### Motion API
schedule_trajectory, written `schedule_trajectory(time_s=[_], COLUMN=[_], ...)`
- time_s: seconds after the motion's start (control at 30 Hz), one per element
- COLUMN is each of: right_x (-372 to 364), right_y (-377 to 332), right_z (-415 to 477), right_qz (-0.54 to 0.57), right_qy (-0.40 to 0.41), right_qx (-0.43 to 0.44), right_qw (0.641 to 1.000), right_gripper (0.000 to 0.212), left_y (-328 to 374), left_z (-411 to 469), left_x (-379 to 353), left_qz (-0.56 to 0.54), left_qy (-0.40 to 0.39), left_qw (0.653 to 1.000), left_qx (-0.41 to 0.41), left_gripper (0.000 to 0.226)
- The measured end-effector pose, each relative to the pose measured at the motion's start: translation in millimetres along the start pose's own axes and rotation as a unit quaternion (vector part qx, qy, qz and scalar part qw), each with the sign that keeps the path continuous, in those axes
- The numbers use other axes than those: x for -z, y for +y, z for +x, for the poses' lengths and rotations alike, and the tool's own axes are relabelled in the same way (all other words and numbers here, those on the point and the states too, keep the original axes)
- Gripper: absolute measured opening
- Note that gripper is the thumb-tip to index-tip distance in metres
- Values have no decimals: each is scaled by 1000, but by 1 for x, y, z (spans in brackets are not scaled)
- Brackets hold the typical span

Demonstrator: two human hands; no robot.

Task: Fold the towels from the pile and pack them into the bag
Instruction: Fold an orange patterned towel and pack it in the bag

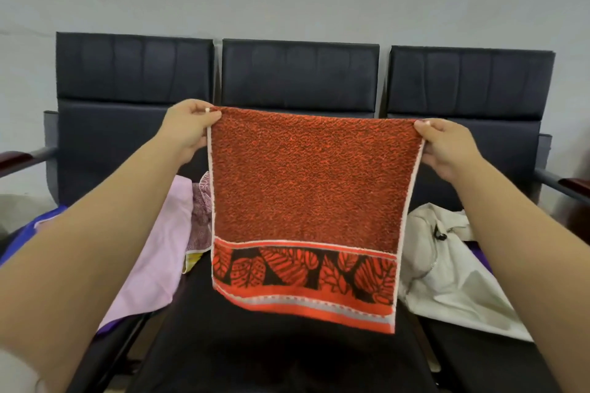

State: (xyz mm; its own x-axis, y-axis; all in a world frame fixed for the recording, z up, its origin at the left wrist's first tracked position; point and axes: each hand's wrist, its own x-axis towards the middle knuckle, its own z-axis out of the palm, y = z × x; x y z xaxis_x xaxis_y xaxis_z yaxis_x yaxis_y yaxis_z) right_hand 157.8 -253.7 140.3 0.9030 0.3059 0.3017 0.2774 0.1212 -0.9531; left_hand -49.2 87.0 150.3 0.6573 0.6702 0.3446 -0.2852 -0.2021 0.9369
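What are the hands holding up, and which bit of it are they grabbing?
A red towel. The left hand pinches its top left corner, the right hand its top right corner, so it hangs down.

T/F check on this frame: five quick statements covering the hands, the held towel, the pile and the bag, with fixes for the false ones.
1. The left hand and right hand each pinch a top corner of the red towel. True.
2. The red towel lies flat on the middle seat. False: it hangs in the air in front of it.
3. The white bag lies right of the red towel. True.
4. The pink towel is inside the white bag. False: it lies on the left, apart from the bag.
5. The leaf border runs along the red towel's top. False: it is near the bottom.
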Motion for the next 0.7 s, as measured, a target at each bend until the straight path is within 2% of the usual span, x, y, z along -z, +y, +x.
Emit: schedule_trajectory(time_s=[0.07,0.2,0.37,0.47,0.57,0.63,0.7], right_x=[0,5,6,3,1,-6,-24], right_y=[-1,3,7,4,12,23,31], right_z=[0,-7,-13,-5,4,7,9], right_qz=[25,30,-30,-15,8,-36,-139], right_qy=[7,12,44,75,67,86,121], right_qx=[9,44,79,39,-69,-125,-106], right_qw=[1000,999,995,996,995,988,977], right_gripper=[22,24,28,22,12,15,23], left_y=[3,-2,-8,-5,-7,-13,-19], left_z=[1,-2,-3,-1,2,2,-3], left_x=[2,12,15,11,5,-4,-19], left_qz=[-3,17,21,-5,-46,-58,-67], left_qy=[1,-68,-107,-130,-83,-38,-12], left_qw=[1000,998,994,990,982,973,966], left_qx=[-18,-4,14,58,161,222,250], left_gripper=[21,21,18,20,22,20,18])
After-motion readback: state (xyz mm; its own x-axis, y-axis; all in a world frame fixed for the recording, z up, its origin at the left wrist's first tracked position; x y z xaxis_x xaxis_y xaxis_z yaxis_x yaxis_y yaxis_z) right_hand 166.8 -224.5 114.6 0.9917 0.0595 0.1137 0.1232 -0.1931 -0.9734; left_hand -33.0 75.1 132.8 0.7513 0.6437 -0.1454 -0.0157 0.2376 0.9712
